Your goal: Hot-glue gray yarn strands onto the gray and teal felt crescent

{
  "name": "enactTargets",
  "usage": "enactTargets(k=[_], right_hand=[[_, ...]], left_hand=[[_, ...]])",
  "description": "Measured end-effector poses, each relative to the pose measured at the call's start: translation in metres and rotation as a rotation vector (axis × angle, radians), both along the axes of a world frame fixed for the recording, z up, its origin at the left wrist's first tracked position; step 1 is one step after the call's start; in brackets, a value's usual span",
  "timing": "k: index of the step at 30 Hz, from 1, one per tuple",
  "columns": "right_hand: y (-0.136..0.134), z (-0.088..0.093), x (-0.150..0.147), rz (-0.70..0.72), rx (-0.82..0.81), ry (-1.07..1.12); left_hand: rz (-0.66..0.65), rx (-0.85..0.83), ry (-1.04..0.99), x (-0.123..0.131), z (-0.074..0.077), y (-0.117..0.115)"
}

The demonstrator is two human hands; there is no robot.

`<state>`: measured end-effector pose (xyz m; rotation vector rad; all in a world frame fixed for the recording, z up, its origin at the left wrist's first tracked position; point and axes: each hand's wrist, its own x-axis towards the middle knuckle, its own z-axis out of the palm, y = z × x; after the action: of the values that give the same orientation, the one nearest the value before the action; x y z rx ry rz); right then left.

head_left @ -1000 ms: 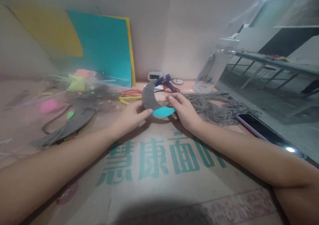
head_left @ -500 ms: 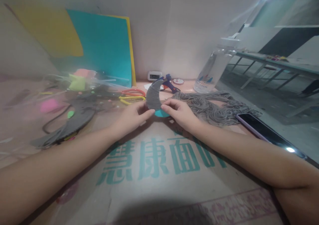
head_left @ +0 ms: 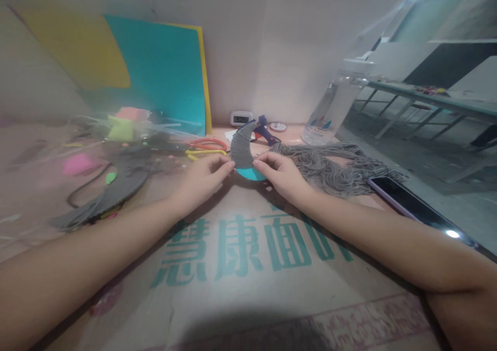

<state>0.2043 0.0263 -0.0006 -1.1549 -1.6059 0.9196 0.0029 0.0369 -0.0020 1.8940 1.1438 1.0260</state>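
Note:
Between my two hands, a crescent-shaped turquoise cutout (head_left: 251, 174) stands with its point up. Grey yarn (head_left: 241, 149) covers its upper part in close rows, and bare turquoise shows along the lower edge. My left hand (head_left: 207, 177) pinches the cutout's left edge between thumb and fingers. On the other edge, my right hand (head_left: 280, 175) pinches it where the yarn meets the bare part. A loose heap of grey yarn (head_left: 330, 170) lies just beyond my right hand. Red-handled scissors (head_left: 209, 144) and a yellow-handled pair (head_left: 198, 155) lie behind my left hand.
Behind stand a small white digital clock (head_left: 241, 118), a dark blue glue gun (head_left: 266, 131) and a clear water bottle (head_left: 334, 105). A phone (head_left: 411, 203) lies right. A finished-looking grey crescent (head_left: 112, 190) lies left, and turquoise sheets (head_left: 163, 71) lean on the wall.
The crescent has shifted slightly right and turned a little, and more of its bare turquoise edge shows. My left hand has moved slightly with it; my right hand keeps its pinch.

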Motion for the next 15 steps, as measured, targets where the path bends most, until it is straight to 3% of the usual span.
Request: enactTargets(k=[9, 15], right_hand=[[0.0, 0.0, 0.0009, -0.011, 0.015, -0.013], [0.0003, -0.0009, 0.0012, 0.017, 0.01, 0.004]], left_hand=[[-0.03, -0.034, -0.058, 0.0009, -0.0041, 0.0046], [-0.034, 0.002, 0.044, 0.0001, -0.0003, -0.0005]])
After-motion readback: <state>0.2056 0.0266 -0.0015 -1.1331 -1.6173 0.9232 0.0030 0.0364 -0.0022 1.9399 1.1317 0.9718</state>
